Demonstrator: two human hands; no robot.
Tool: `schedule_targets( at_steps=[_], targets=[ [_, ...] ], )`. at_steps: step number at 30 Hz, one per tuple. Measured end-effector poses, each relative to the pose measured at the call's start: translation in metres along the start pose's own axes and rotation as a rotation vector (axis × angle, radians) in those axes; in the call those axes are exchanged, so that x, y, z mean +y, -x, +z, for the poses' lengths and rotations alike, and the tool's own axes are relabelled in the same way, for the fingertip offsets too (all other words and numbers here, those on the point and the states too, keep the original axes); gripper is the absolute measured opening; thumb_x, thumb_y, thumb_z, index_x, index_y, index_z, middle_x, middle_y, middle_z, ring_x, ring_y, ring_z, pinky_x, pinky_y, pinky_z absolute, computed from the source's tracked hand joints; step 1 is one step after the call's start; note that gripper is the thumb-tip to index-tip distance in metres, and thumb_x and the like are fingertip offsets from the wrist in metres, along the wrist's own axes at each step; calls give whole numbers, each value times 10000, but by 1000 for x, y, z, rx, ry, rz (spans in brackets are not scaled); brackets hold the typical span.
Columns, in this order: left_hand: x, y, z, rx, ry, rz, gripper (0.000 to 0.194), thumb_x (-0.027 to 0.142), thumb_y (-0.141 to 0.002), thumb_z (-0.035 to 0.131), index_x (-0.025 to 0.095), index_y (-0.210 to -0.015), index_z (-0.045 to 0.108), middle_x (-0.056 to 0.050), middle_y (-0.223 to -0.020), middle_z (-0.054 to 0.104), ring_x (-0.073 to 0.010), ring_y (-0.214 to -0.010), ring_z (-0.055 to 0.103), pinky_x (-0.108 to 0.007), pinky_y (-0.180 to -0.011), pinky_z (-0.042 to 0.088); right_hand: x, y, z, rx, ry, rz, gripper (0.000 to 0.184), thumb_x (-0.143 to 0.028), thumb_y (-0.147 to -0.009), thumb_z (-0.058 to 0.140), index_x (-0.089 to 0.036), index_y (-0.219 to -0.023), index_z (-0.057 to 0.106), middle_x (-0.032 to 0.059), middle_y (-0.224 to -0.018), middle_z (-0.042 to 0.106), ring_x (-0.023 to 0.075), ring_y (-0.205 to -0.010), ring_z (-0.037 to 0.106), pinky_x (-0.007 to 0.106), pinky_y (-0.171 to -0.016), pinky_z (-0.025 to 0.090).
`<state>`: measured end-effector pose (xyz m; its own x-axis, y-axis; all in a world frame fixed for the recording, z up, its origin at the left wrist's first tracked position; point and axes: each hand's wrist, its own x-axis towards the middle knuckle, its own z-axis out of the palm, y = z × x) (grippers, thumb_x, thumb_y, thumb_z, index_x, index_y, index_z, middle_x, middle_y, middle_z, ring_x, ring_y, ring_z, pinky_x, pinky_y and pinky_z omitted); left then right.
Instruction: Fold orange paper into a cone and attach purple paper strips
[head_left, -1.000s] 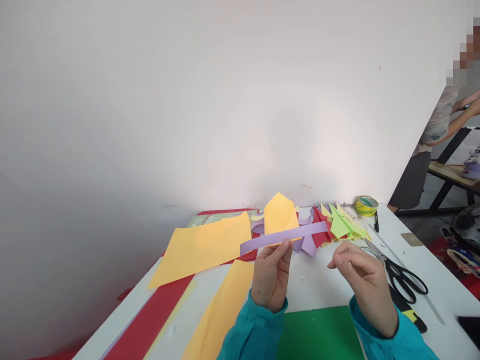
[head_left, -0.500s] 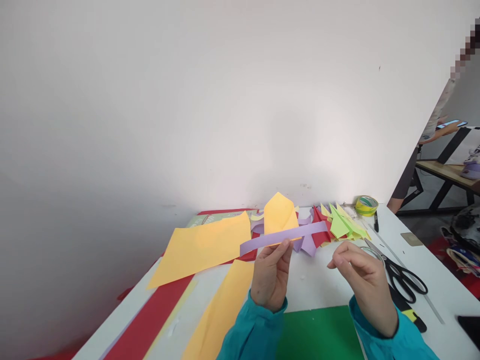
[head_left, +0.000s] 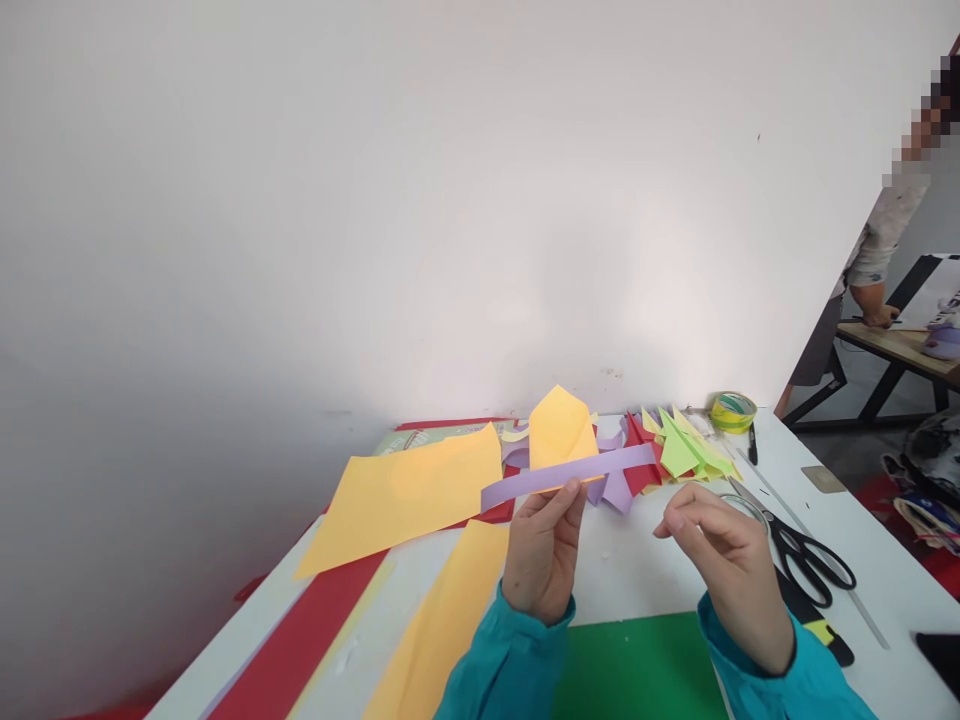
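Between its thumb and fingers, my left hand pinches a purple paper strip. The strip lies nearly level across the lower edge of a folded orange paper piece with a pointed top, gripped in the same hand. To the right, my right hand hovers over the table with curled fingers and the thumb against them; nothing shows in it. It is nearest to black-handled scissors lying on the table. A green paper sheet lies below, between my two sleeves.
Orange sheets and a red strip cover the left side. Folded paper planes are piled against the wall beside a tape roll. A black pen lies near it. Behind the wall, a person stands at another table.
My hands and the papers hold almost still. In the background, the person's hand has lowered to the wooden table, and the phone seen earlier is out of sight.
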<state>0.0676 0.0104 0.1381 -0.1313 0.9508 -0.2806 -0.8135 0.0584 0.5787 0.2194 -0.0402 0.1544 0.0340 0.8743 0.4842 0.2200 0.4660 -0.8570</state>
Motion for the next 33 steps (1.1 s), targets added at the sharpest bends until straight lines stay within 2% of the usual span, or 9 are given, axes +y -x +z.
schedule_targets(
  at_steps=[13, 21, 24, 26, 28, 30, 33],
  targets=[
    [-1, -3, -1, 30, 56, -129, 226, 4, -798, 507, 80, -605, 595, -5, -631, 617, -69, -640, 637, -174, -656, 569, 3, 0, -1, 19, 22, -6, 193, -273, -823, 548, -206, -667, 639, 13, -700, 538, 140, -643, 506, 263, -591, 389],
    [-3, -4, -2, 25, 42, -169, 187, 13, -802, 505, 73, -653, 601, -29, -688, 633, -76, -674, 635, -182, -668, 566, 4, 2, -1, 47, 28, 7, 216, -289, -824, 537, -202, -651, 632, 20, -683, 533, 159, -672, 496, 277, -611, 390],
    [-3, -3, -2, 6, 18, -162, 184, 16, -790, 520, 87, -638, 598, -23, -678, 633, -77, -668, 633, -188, -678, 561, 10, 1, 1, 163, -40, 6, 232, -309, -828, 525, -196, -654, 628, 30, -699, 543, 173, -705, 501, 292, -643, 396],
    [-2, -2, -3, -52, -22, -163, 175, 31, -765, 557, 100, -607, 587, -8, -644, 622, -77, -648, 626, -193, -682, 555, 18, -2, 1, 299, -111, 22, 251, -336, -845, 491, -193, -690, 626, 36, -709, 550, 178, -719, 497, 298, -653, 396],
    [0, 0, -4, -136, -85, -174, 154, 63, -727, 614, 113, -585, 578, 3, -620, 613, -78, -627, 615, -193, -663, 545, 26, -7, 0, 383, -138, 85, 283, -374, -867, 437, -190, -764, 626, 34, -702, 549, 171, -695, 487, 291, -629, 388],
    [2, 1, -4, -229, -173, -178, 105, 106, -692, 660, 121, -614, 592, 5, -620, 615, -81, -610, 600, -184, -609, 523, 32, -14, 0, 344, -134, 160, 347, -424, -883, 375, -180, -825, 615, 36, -694, 553, 165, -665, 488, 281, -593, 380],
    [3, 2, -5, -328, -305, -123, 88, 151, -670, 687, 131, -656, 603, 18, -569, 590, -60, -526, 537, -152, -497, 448, 31, -18, 1, 118, -171, 235, 465, -495, -892, 280, -163, -823, 599, 43, -671, 568, 158, -618, 506, 278, -565, 389]
  ],
)
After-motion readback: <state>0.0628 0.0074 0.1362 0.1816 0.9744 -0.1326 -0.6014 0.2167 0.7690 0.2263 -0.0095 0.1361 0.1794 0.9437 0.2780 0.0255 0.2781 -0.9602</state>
